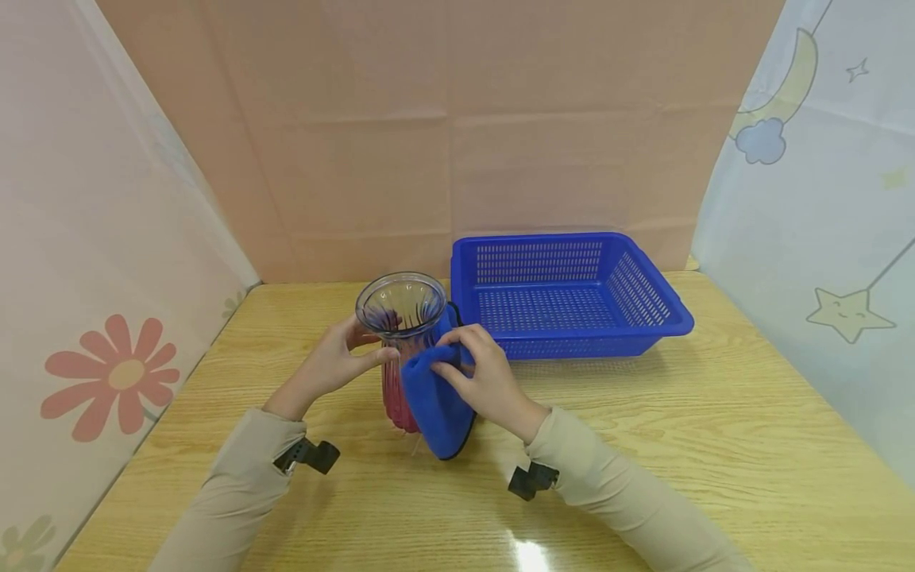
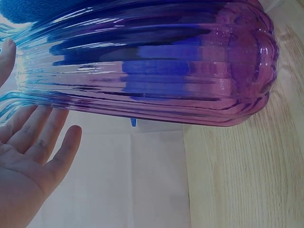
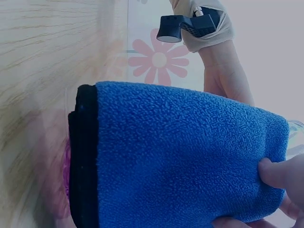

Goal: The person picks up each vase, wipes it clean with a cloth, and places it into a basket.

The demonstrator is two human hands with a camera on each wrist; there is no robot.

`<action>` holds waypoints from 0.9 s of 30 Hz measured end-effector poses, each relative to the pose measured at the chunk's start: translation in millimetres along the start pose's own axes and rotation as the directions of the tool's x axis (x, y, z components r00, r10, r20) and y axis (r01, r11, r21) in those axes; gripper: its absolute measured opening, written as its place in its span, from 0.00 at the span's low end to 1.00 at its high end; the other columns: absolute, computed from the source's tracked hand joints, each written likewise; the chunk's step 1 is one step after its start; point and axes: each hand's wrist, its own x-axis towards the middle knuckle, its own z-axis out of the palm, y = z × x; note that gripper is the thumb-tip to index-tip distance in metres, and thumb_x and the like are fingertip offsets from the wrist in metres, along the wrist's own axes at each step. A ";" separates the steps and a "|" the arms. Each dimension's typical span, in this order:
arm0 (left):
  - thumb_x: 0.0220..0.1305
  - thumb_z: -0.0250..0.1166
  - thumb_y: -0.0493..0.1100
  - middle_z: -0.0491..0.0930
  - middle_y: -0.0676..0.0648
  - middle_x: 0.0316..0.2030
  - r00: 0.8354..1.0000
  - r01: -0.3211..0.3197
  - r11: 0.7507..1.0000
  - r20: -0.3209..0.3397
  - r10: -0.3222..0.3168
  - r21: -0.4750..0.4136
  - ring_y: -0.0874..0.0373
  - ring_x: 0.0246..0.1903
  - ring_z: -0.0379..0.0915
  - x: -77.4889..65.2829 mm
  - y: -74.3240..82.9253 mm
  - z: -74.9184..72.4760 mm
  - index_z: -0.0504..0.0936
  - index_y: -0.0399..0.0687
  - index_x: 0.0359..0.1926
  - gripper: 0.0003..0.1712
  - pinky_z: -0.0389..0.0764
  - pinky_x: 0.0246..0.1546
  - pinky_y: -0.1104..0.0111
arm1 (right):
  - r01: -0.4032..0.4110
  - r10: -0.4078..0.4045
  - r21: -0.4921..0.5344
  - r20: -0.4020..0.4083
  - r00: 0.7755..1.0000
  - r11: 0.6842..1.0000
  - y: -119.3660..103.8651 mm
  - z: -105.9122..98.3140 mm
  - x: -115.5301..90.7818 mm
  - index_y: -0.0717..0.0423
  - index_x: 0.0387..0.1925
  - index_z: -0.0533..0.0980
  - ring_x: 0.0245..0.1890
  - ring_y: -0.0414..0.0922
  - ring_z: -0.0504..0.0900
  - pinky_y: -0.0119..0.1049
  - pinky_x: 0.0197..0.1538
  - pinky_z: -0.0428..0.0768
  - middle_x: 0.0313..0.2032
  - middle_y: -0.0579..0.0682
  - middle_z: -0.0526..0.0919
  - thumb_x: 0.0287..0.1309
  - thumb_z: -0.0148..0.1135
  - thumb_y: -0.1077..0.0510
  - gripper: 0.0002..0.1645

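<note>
A ribbed glass vase (image 1: 400,318), bluish at the rim and pink toward its base, stands upright on the wooden table. Around its neck curls my left hand (image 1: 346,357), thumb on the near side and fingers behind. In the left wrist view the fingers (image 2: 47,128) lie along the vase's side (image 2: 213,71). My right hand (image 1: 486,377) pinches the top of a folded blue cloth (image 1: 439,405) with dark edging, which hangs against the vase's right side. The cloth (image 3: 180,152) fills much of the right wrist view and hides most of the vase there.
A blue plastic basket (image 1: 572,338) with slotted walls stands on the table (image 1: 643,461) behind and to the right of the vase. A pinkish sheet (image 1: 457,143) hangs at the back, with printed sheets on both sides. Each wrist carries a small black camera mount.
</note>
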 end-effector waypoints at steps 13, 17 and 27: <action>0.57 0.67 0.40 0.76 0.36 0.54 1.000 0.002 1.000 0.002 -0.002 -0.018 0.42 0.56 0.73 -0.4 0.2 -0.1 0.65 0.41 0.63 0.33 0.73 0.59 0.49 | 0.015 -0.013 -0.052 0.036 0.999 0.999 7.7 -1.5 -3.6 0.58 0.37 0.74 0.43 0.47 0.75 0.32 0.38 0.83 0.39 0.55 0.76 0.52 0.67 0.64 0.11; 0.58 0.66 0.40 0.76 0.37 0.54 1.000 0.003 1.000 0.003 -0.003 -0.020 0.41 0.56 0.72 0.0 -0.2 0.0 0.65 0.41 0.63 0.33 0.73 0.59 0.49 | 0.031 -0.026 -0.085 0.052 0.998 0.996 10.2 -2.3 -4.1 0.57 0.36 0.74 0.41 0.45 0.74 0.32 0.39 0.80 0.37 0.53 0.76 0.51 0.67 0.63 0.11; 0.58 0.66 0.43 0.76 0.38 0.55 0.999 0.030 1.000 0.013 -0.030 -0.010 0.40 0.58 0.71 -0.5 -1.1 -0.3 0.64 0.43 0.64 0.34 0.73 0.58 0.48 | 0.022 -0.006 -0.136 0.117 0.993 0.990 12.8 -3.2 -6.4 0.55 0.36 0.73 0.38 0.44 0.73 0.37 0.41 0.75 0.36 0.52 0.74 0.53 0.66 0.62 0.11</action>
